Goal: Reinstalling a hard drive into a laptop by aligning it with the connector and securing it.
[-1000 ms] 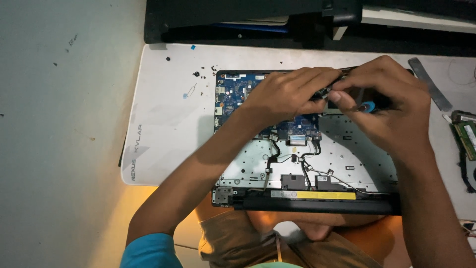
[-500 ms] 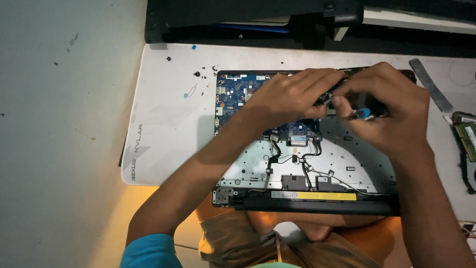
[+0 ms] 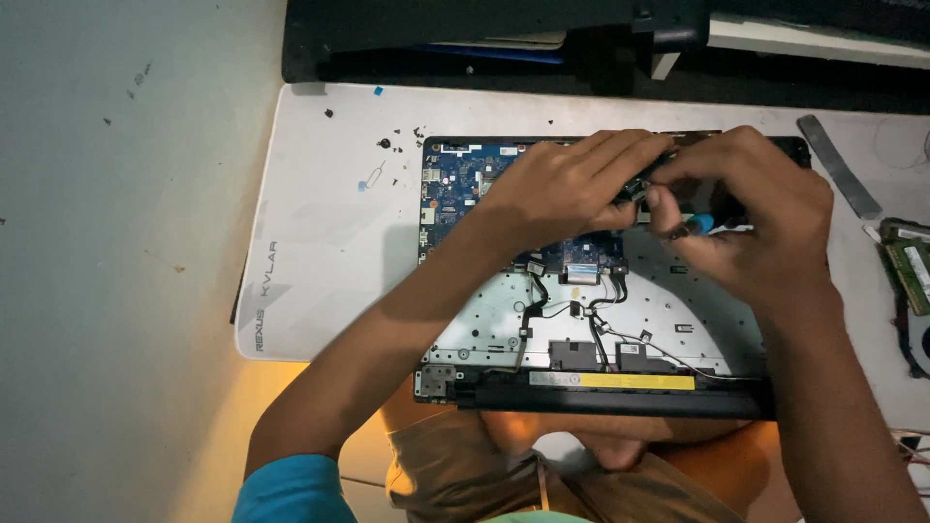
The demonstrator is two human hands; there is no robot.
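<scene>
Opened laptop base flat on a white mat on the bench, blue circuit board exposed at its far left. Left hand over the board's far middle, fingers narrowed around a small dark part. Right hand just beside it, fingers closed around a blue-handled screwdriver, tip hidden behind the fingers.

Risks, as judged: a slipped tip scratching the board or snagging the thin black and white wires below — caused by working blind under both hands. Loose dark screws on the mat's far left, easily brushed off.

Labels: long yellow strip along the near edge; grey lettering down the mat's left edge; green memory module at far right.
</scene>
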